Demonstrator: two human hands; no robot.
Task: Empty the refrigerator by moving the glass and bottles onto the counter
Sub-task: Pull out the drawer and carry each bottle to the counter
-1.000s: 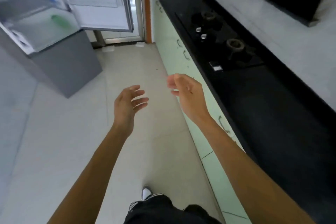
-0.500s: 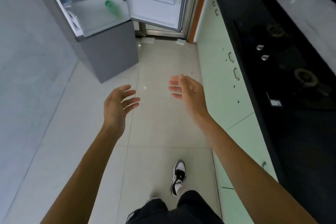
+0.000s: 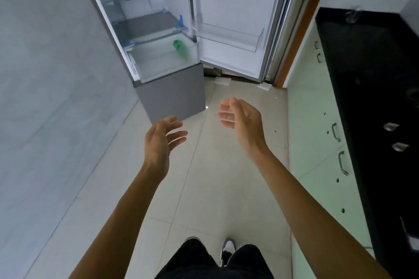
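Refrigerator (image 3: pixel 172 95) stands at eleven o'clock from the person, its door (image 3: pixel 235 59) swung wide toward twelve, with bare glass shelves and door racks. The tiled floor (image 3: pixel 204 188) runs ahead between it and the pale green cupboards (image 3: pixel 313 154) at two o'clock, which carry the black worktop (image 3: pixel 362 70). Both bare arms reach forward over the floor. The left hand (image 3: pixel 158 142) is at twelve o'clock, just short of the refrigerator's grey lower front, its fingers (image 3: pixel 179 134) spread, released and holding nothing. The right hand (image 3: pixel 246 127) is beside it toward one o'clock, palm turned inward, fingers loose and empty too. A green bottle (image 3: pixel 180 49) lies in the clear drawer (image 3: pixel 163 65) at the bottom of the open compartment. What looks like a clear glass (image 3: pixel 352 16) stands at the worktop's far end, at one o'clock.
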